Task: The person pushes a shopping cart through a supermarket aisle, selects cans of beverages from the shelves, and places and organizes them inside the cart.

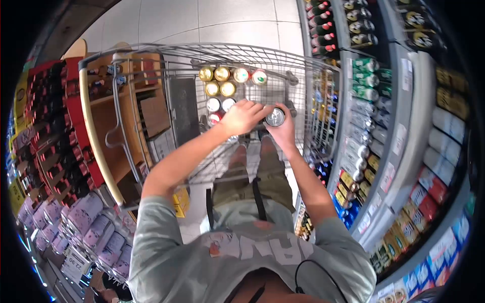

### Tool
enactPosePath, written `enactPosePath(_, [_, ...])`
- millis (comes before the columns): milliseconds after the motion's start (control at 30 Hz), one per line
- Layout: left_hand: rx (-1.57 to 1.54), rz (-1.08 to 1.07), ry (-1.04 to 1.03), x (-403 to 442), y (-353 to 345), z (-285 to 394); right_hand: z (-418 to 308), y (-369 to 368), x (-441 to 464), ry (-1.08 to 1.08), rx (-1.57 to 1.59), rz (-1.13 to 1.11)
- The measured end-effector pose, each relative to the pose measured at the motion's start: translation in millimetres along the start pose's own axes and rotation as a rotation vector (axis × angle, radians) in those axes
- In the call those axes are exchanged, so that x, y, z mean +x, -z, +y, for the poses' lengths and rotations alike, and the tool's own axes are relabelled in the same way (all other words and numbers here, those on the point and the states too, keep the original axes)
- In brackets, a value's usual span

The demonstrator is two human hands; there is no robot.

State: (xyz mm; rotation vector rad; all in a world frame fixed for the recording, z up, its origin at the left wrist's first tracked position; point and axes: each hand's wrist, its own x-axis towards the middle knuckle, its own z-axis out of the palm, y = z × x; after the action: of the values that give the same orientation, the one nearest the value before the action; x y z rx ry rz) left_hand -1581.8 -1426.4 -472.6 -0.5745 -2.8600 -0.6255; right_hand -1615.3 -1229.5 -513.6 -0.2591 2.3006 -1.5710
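Note:
A dark can with a silver top [275, 117] is held upright over the shopping cart [177, 108]. Wrapped round its right side is my right hand [284, 130]. My left hand [243, 117] reaches in from the left, its fingers stretched to the can's upper left edge. Beneath the hands, several cans stand in the cart: gold-topped cans [222, 74], white-topped cans [213, 104], a red and white one [241, 75] and a green and white one [259, 77]. My left hand hides part of the lower rows.
Shelves of cans [365, 81] and bottles [321, 30] line the right side. On the left are red crates of dark bottles [60, 131], a wooden shelf unit [134, 101] and pink packs [96, 224]. A tiled floor [166, 22] lies beyond the cart.

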Motion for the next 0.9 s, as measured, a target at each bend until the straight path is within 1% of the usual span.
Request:
enactPosePath(33, [0.004,0.026,0.009,1.0,-16.7,-15.1,16.0,-11.3,13.6,-0.012,-0.026,-0.009])
enactPosePath(67, [0.001,0.046,0.018,-1.1,-32.8,-25.9,32.3,-19.3,25.1,0.028,-0.044,-0.029])
enactPosePath(133, [0.014,0.023,0.044,-2.6,-56.1,-45.6,58.9,-36.2,45.9,0.086,-0.133,-0.045])
enactPosePath(200, [0.064,-0.029,0.053,-6.0,-75.6,-61.5,82.0,-47.0,61.1,0.103,-0.142,-0.093])
enactPosePath(267, [0.071,-0.035,0.057,-8.9,-91.2,-75.5,100.0,-56.6,71.0,0.146,-0.152,-0.082])
enactPosePath(300, [0.079,-0.022,0.044,-9.6,-98.5,-81.0,106.0,-59.5,74.6,0.144,-0.151,-0.095])
enactPosePath(367, [0.09,-0.03,0.025,-12.2,-110.6,-88.9,116.1,-64.3,78.3,0.036,-0.149,-0.124])
enactPosePath(400, [0.089,0.004,0.027,-12.4,-117.0,-92.3,123.7,-67.0,79.0,0.04,-0.205,-0.111])
enactPosePath(467, [0.113,-0.022,0.026,-16.2,-129.1,-97.5,143.2,-72.9,76.0,0.116,-0.234,-0.073])
enactPosePath(533, [0.113,-0.015,0.038,-16.3,-134.3,-99.8,142.8,-72.5,75.9,0.111,-0.204,-0.104])
enactPosePath(600, [0.094,-0.046,0.042,-18.1,-136.7,-99.0,142.1,-74.0,76.9,0.29,-0.218,-0.042])
enactPosePath(667, [0.092,-0.061,0.039,-18.6,-137.4,-99.5,143.3,-77.9,75.6,0.277,-0.204,-0.057])
enactPosePath(733, [0.092,-0.106,0.052,-17.3,-137.4,-99.4,146.8,-83.6,74.4,0.227,-0.178,-0.004])
enactPosePath(800, [0.076,-0.121,0.058,-16.6,-136.3,-97.8,144.8,-82.8,71.9,0.219,-0.199,0.0])
enactPosePath(867, [0.052,-0.226,0.104,-15.5,-134.4,-97.3,138.2,-82.6,72.6,0.183,-0.237,0.007])
enactPosePath(900, [0.053,-0.225,0.101,-15.3,-133.0,-97.0,135.4,-83.0,72.4,0.185,-0.236,0.01])
